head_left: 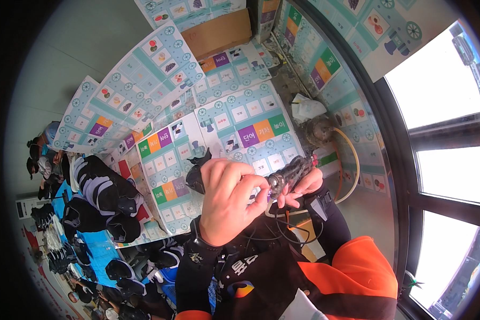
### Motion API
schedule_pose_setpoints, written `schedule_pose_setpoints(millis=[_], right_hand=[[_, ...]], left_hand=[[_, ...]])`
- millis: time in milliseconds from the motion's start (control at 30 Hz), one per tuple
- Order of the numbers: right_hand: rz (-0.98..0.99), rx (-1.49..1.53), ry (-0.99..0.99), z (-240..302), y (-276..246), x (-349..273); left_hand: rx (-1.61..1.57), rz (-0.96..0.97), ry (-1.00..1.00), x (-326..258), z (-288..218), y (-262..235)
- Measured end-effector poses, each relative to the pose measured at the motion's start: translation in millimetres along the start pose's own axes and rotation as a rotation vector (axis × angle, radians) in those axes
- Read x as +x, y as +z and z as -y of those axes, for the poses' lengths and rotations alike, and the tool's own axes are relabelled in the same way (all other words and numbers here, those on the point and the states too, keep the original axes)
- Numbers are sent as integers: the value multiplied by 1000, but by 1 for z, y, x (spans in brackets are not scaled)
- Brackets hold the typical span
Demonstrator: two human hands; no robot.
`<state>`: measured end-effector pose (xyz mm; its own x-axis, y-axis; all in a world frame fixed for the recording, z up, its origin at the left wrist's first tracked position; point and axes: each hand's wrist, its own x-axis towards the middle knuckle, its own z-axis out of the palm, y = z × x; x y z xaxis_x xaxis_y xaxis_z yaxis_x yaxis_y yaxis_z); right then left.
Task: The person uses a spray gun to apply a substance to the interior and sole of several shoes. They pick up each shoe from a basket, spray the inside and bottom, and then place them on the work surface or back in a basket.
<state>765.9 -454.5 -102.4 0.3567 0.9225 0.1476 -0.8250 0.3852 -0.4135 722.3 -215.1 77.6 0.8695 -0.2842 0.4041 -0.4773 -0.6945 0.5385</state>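
A dark, grimy, roughly cylindrical tool [292, 172] lies across my right hand [305, 186], whose fingers are wrapped around its underside. Its rounded end points toward my left hand [229, 194]. There, thumb and forefinger pinch together right at that end; whatever sits between the fingertips is too small to make out. Just behind my left hand rests a black shoe upper [197, 173], partly hidden by the hand. A thin black cable [298, 241] loops below my right hand.
Printed sheets with coloured blocks cover the bench [240, 114] and its upright panels. Black and grey shoe uppers [104, 186] pile up at the left. A yellowish hose [358, 165] curves at the right beside a dark grimy fitting [319, 130]. Window frames [453, 141] stand far right.
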Motion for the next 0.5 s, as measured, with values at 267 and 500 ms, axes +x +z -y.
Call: schedule_pose_setpoints(millis=[267,500], right_hand=[[74,216,-60,0,-11,-15],[69,212,-68,-1,-15,-13]], left_hand=[[-320,-390,-367,-13,26,-37],[-767,-346,-361,-25,32,-40]])
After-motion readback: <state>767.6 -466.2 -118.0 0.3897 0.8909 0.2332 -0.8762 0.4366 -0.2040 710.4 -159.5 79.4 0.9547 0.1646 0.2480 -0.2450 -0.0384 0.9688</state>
